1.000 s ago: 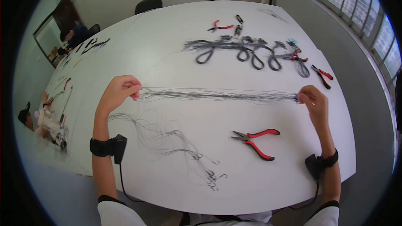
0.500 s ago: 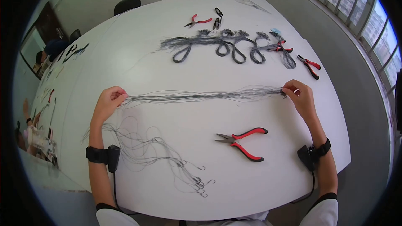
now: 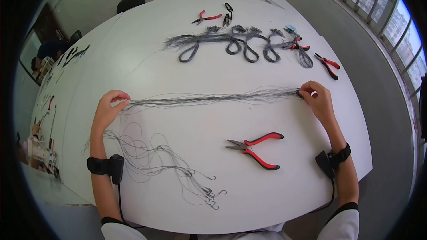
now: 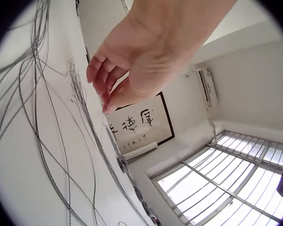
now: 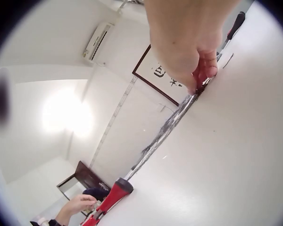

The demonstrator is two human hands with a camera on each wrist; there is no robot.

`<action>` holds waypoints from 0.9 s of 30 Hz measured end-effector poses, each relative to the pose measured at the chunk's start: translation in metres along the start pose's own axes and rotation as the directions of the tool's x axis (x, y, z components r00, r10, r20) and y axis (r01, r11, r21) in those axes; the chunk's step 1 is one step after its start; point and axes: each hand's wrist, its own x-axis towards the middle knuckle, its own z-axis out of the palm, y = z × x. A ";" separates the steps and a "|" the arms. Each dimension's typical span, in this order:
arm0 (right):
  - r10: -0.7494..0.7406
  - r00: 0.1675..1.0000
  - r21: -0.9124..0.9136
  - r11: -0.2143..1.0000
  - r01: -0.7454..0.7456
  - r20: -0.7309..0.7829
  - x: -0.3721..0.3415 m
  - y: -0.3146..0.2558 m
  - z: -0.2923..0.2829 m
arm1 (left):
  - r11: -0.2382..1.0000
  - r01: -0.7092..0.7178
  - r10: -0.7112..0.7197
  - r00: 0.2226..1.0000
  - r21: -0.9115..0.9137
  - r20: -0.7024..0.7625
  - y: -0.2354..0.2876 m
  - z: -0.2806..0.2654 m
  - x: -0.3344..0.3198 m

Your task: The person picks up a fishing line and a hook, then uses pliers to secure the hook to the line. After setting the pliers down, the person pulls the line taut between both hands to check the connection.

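A long bundle of thin dark fishing lines (image 3: 213,98) stretches straight across the white table between both hands. My right hand (image 3: 318,100) pinches its right end, where small dark hooks (image 3: 300,92) cluster by the fingertips. At the other end is my left hand (image 3: 107,109); in the left wrist view, its thumb and fingertips meet on a fine strand while the loose ends of the bundle lie below. Tangled lines with fish hooks (image 3: 207,191) at their ends spread on the near left. Long-nose pliers (image 3: 244,146) with red and black handles lie spread toward the near right.
Several looped hanks of dark line (image 3: 233,40) lie along the far side. Beyond them are red-handled pliers (image 3: 207,17) and small dark snips (image 3: 227,15). More pliers (image 3: 329,66) rest near the right edge. Other people sit at the table's far left.
The view has shifted. My left fingers have parted slightly from their earlier tight pinch, and the bundle now slants up a little toward the right hand, which keeps its pinch on the hooked end.
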 end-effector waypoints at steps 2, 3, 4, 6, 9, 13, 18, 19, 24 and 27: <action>-0.004 1.000 0.003 1.000 0.004 -0.002 0.000 -0.001 0.000 | 0.992 -0.054 0.056 0.998 0.117 -0.020 0.004 -0.004 -0.002; -0.012 1.000 -0.001 1.000 0.012 -0.005 0.000 -0.002 0.000 | 0.992 -0.066 0.069 0.997 0.108 -0.021 0.005 -0.006 -0.002; -0.019 1.000 -0.004 1.000 0.019 -0.009 -0.001 -0.002 0.000 | 0.992 -0.079 0.082 0.996 0.100 -0.021 0.005 -0.007 -0.002; -0.012 1.000 0.001 1.000 0.012 -0.015 0.000 0.001 0.001 | 0.993 -0.083 0.085 0.996 0.079 -0.031 -0.001 -0.009 -0.001; -0.013 0.999 0.012 1.000 0.014 -0.049 -0.001 0.004 0.002 | 0.996 -0.040 0.044 0.998 0.083 -0.049 -0.004 -0.015 -0.001; 0.009 0.987 0.068 0.998 0.002 -0.163 0.000 0.002 0.005 | 0.949 -0.011 0.086 0.971 0.316 -0.223 0.001 -0.022 -0.011; -0.054 0.996 0.056 0.997 0.058 -0.073 -0.006 -0.032 0.005 | 0.998 -0.057 0.056 0.992 0.003 0.112 0.072 -0.024 -0.020; -0.064 0.996 0.065 0.996 0.068 -0.063 -0.009 -0.042 0.009 | 0.993 -0.092 0.108 0.965 -0.077 0.240 0.087 -0.016 -0.024; -0.383 0.902 0.151 0.922 0.358 0.198 -0.032 -0.096 0.031 | 0.940 -0.246 0.341 0.705 -0.236 0.622 0.136 0.036 -0.042; -0.480 0.834 0.192 0.876 0.442 0.271 -0.044 -0.116 0.037 | 0.895 -0.411 0.413 0.617 -0.174 0.670 0.147 0.062 -0.055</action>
